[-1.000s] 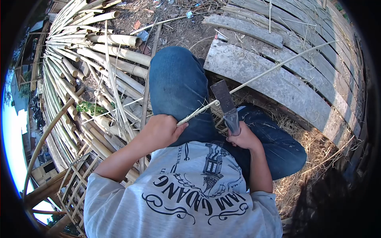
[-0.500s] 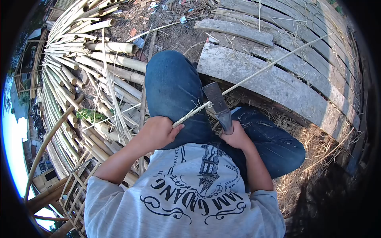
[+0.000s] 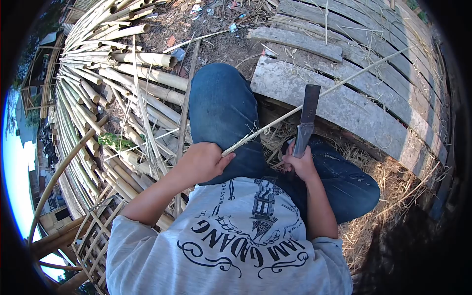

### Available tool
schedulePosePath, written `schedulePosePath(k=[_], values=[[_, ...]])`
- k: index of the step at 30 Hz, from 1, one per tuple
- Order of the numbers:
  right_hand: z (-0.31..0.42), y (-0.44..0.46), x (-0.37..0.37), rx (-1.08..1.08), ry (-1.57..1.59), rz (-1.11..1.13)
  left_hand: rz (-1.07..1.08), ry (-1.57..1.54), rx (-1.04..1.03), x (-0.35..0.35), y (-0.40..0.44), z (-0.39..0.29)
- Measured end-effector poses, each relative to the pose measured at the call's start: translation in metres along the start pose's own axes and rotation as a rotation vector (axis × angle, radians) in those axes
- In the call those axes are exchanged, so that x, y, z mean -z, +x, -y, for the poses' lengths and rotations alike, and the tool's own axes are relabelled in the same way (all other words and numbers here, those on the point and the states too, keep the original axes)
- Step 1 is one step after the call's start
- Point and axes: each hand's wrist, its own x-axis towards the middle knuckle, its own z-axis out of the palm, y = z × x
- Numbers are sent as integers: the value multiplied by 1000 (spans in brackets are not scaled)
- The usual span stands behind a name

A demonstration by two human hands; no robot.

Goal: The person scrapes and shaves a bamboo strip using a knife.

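My left hand (image 3: 204,160) rests by my left knee, closed around the near end of a long thin bamboo strip (image 3: 344,84). Frayed fibres stick up from the strip just past my fingers. It slants away to the far right, over a wooden slatted platform (image 3: 290,81). In my right hand (image 3: 300,161), the fingers wrap the handle of a broad, square-ended knife (image 3: 309,105). Its dark blade points up and away from me, close to the strip; whether the two touch, I cannot tell.
Many bamboo poles (image 3: 147,59) are stacked on the left. A loose board (image 3: 295,42) lies on the platform among thin shavings. Straw-like shavings (image 3: 381,196) cover the ground at right. A bamboo lattice (image 3: 101,231) stands at lower left.
The knife has swung from leaning left across the strip to standing upright, further right. My left hand keeps hold of the strip in nearly the same place.
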Motion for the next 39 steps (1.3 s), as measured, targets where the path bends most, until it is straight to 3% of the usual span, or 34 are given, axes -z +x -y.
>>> schedulePosePath(k=[2,4,9,14,16,18,20,22,23,24,27,32,35,36,38,39], values=[[5,-3,0,-22,-10,-29,32,-107,51,3,1,-5],[-2,-8,-2,29,-587,140,29,-57,48,3,1,-3],[1,-7,-1,-241,-474,275,81,-103,109,9,-3,-8],[9,-9,5,-328,-332,449,107,-109,111,11,4,-15],[8,-9,3,-207,-140,365,82,-44,93,8,5,-14],[8,-7,-3,-46,47,95,64,29,89,7,3,-13],[8,-6,1,-89,-295,53,76,-54,89,7,3,-14],[-1,-9,-6,192,-615,132,79,-58,99,8,2,-12],[-2,-10,-7,13,-575,161,81,-69,115,8,2,-12],[0,-10,-5,14,-575,157,81,-69,111,9,4,-13],[6,-4,1,-274,-431,359,111,-90,151,10,0,-12],[5,-9,3,-240,-311,494,114,-81,121,11,4,-16],[8,-7,-3,-42,39,77,96,-48,119,12,4,-20],[6,-7,-5,-47,41,78,100,-48,122,8,2,-17],[4,-6,-6,199,-723,78,27,55,89,0,4,-11],[-2,-8,-9,-34,-604,140,30,56,83,2,4,-11]])
